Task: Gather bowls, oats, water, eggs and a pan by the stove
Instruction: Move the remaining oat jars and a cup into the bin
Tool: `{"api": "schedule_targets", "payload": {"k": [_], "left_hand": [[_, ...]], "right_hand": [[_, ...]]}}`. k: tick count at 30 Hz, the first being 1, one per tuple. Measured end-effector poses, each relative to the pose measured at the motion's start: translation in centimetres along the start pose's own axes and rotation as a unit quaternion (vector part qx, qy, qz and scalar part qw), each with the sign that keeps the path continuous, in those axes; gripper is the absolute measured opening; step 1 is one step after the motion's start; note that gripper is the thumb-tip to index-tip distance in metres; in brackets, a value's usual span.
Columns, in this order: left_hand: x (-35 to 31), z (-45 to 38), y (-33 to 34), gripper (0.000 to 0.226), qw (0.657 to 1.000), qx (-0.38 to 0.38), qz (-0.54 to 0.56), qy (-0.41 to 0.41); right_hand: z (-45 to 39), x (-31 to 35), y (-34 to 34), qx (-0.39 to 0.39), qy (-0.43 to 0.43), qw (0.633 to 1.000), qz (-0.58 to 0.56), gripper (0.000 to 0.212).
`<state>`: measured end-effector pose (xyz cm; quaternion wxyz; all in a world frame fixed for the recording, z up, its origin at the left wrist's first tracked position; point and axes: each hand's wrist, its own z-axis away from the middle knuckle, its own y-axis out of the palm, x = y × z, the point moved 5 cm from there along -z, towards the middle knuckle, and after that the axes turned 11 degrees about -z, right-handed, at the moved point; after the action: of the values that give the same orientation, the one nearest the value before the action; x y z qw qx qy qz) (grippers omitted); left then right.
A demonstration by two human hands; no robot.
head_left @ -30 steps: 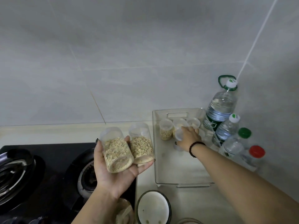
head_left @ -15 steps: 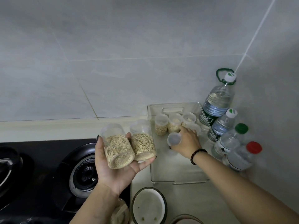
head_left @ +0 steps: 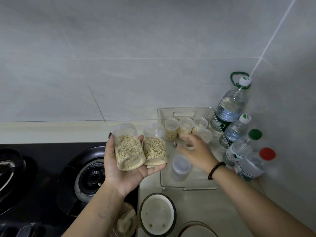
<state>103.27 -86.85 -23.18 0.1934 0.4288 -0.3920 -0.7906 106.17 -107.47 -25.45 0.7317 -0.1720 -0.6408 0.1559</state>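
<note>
1. Across our upturned left hand (head_left: pixel 126 170): two clear jars of oats (head_left: pixel 129 152), side by side. The thumb hooks the nearer jar; the fingers reach only under the second jar (head_left: pixel 154 147). Risk: that outer jar rests rather than sits gripped, so a tilt of the palm could roll it off toward the tray (head_left: pixel 188 187).
2. Under and just ahead of our right hand (head_left: pixel 195 151): the clear tray, holding three more small oat cups (head_left: pixel 185 128) at its far end and an empty cup (head_left: pixel 181 164) beside the wrist. The hand is blurred, fingers spread and apparently holding nothing; we cannot tell for certain. Risk: a quick reach could knock the light cups over and spill oats.
3. Right of that hand: four water bottles (head_left: pixel 229 106) crowded in the corner, touching one another. Risk: a forearm swing could topple them.
4. Below both hands: a white bowl (head_left: pixel 158 213) near the counter edge, beside the stove (head_left: pixel 51 168). Risk: a dropped jar could strike it.
</note>
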Motion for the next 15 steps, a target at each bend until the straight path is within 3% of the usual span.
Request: {"api": "schedule_targets", "payload": {"k": [2, 4, 7, 11, 15], "left_hand": [[0.2, -0.3, 0.3, 0.077, 1.000, 0.022, -0.009, -0.016], [0.6, -0.6, 0.9, 0.079, 0.998, 0.048, -0.013, -0.035], [0.8, -1.0, 1.7, 0.081, 0.996, 0.063, -0.038, -0.055], [-0.1, -1.7, 1.3, 0.079, 0.992, 0.046, -0.084, -0.077], [-2.0, -2.6, -0.4, 0.067, 0.980, -0.043, -0.185, -0.053]], "right_hand": [[-0.4, 2.9, -0.2, 0.016, 0.032, 0.985, -0.169, 0.032], [-0.9, 4.6, 0.4, 0.060, 0.057, 0.965, -0.249, 0.030], [-1.1, 5.4, 1.0, 0.072, 0.070, 0.965, -0.243, 0.054], [-1.3, 4.4, 0.5, 0.054, 0.088, 0.955, -0.277, 0.058], [-1.9, 3.3, -1.9, -0.017, 0.071, 0.974, -0.212, 0.058]]}}
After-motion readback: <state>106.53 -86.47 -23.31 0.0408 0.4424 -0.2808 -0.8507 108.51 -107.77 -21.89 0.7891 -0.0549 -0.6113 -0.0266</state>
